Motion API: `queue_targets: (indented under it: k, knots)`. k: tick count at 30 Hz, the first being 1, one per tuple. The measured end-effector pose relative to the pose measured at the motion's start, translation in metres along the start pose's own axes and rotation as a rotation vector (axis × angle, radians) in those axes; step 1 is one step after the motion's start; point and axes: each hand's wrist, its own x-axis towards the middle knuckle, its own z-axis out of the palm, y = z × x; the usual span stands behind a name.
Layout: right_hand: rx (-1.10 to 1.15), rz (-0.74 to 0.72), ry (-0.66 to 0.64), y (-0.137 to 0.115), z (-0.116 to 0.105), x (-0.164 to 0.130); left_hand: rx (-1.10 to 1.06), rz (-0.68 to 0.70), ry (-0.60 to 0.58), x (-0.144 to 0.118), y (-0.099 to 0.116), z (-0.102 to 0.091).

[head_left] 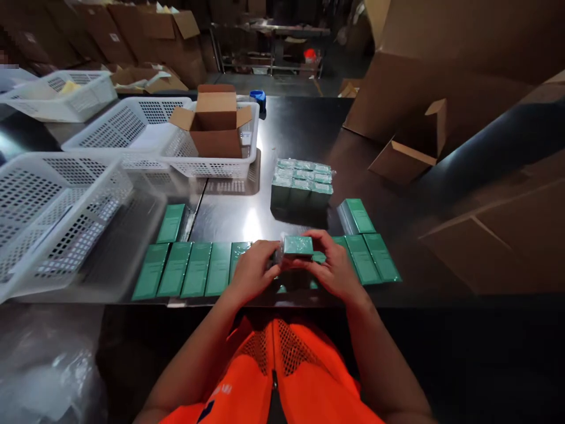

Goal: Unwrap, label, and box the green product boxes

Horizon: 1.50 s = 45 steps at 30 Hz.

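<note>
While both hands meet over the near edge of the dark table (282, 129), they grip a small green box (298, 245) between them: the left hand (252, 272) has its fingers curled round the box's left end, and the right hand (333, 268) closes its fingers over the right end and top. The box is a flat, oblong carton in a muted teal green, wrapped in clear shiny film that catches the light along its upper face, and it is held just above the table surface, in the middle of a row of green boxes (189, 269) of the same kind lying flat side by side to the left. More of them lie to the right (371, 258), with one loose box (356, 215) set just behind those. Farther back, near the middle of the table, stands a film-wrapped bundle of boxes (302, 182). A single green box (170, 223) lies apart behind the left row. White plastic baskets (53, 212) stand along the left, and one of them holds an open cardboard carton (216, 121). An orange mesh vest (273, 377) shows at the bottom of the view.
</note>
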Motion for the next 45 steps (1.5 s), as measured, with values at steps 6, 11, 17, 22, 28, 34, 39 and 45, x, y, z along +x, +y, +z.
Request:
queue_targets:
  k: [6, 11, 17, 22, 28, 34, 39, 45]
  knots:
    - [0.277, 0.010, 0.001, -0.034, 0.000, 0.018, 0.077, 0.297, 0.342, -0.017, 0.012, -0.021]
    - [0.551, 0.115, -0.132, -0.059, 0.032, 0.062, 0.184, 0.371, 0.663, -0.052, 0.016, -0.050]
    - [0.487, 0.375, -0.120, -0.051, 0.104, 0.156, -0.154, 0.339, 0.589, -0.104, 0.023, -0.060]
    - [0.256, 0.469, -0.207, -0.029, 0.184, 0.202, -0.032, 0.033, 0.781, -0.133, 0.018, -0.043]
    - [-0.079, 0.365, -0.238, -0.006, 0.235, 0.207, 0.187, -0.379, 0.995, -0.171, -0.043, -0.090]
    - [-0.316, 0.173, -0.285, -0.001, 0.242, 0.202, 0.242, -0.810, 0.653, -0.133, -0.126, -0.165]
    - [-0.352, 0.092, -0.296, 0.000, 0.241, 0.196, 0.201, -0.788, 0.454, -0.094, -0.142, -0.159]
    - [-0.302, 0.020, -0.344, -0.005, 0.247, 0.191, 0.241, -0.816, 0.412, -0.090, -0.137, -0.155]
